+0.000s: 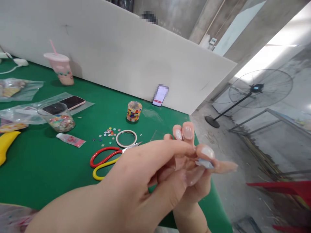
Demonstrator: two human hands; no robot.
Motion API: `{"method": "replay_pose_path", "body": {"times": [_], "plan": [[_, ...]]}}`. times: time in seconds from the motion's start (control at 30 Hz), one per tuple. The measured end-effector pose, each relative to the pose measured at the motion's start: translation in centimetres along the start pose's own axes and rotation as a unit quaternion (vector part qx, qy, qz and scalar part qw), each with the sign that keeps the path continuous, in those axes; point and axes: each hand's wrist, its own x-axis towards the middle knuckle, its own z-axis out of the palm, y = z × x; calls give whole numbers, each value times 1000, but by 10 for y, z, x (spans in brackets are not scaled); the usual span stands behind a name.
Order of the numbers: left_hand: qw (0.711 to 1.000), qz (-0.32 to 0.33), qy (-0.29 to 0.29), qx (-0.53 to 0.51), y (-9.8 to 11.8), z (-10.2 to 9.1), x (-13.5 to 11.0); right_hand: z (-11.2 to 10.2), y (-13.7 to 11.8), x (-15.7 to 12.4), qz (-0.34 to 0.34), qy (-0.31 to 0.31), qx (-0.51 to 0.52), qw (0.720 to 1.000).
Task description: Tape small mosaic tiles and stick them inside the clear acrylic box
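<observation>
My left hand (pixel 143 171) reaches in from the lower left, its thumb and index finger closed around a small, pale bluish-white piece (pixel 205 163). Behind it is my right hand (pixel 201 186), partly covered, with curled fingers and its fingertips pressed at the same piece. What exactly the piece is cannot be made out. Just left of my hands lie scissors (pixel 103 157) with one red and one yellow handle, their blades partly hidden. A white tape ring (pixel 117 138) touches the area by the blades. Small coloured sequins (pixel 110 132) are scattered nearby.
A small cup covered in coloured tiles (pixel 133 113) stands farther back. Leftward are a clear cup of sequins (pixel 60 123), a glue tube (pixel 71 140), a phone (pixel 73 102) and a pink tumbler (pixel 60 68). Another phone (pixel 160 95) leans on the white partition (pixel 109 48). A fan (pixel 256 89) stands right.
</observation>
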Motion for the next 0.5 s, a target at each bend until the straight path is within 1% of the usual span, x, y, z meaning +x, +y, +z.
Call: {"method": "replay_pose_path", "body": {"times": [0.13, 0.27, 0.37, 0.5], "plan": [[998, -32, 4, -48, 0, 2, 3, 0, 2, 3, -17, 22, 29, 999], [997, -39, -8, -71, 0, 1, 4, -4, 0, 1, -15, 35, 62, 997], [997, -43, -4, -63, 1, 0, 6, -9, -3, -2, -9, 41, 49, 998], [996, -53, 9, -65, 3, 0, 5, -13, -5, 0, -33, 25, 19, 999]]}}
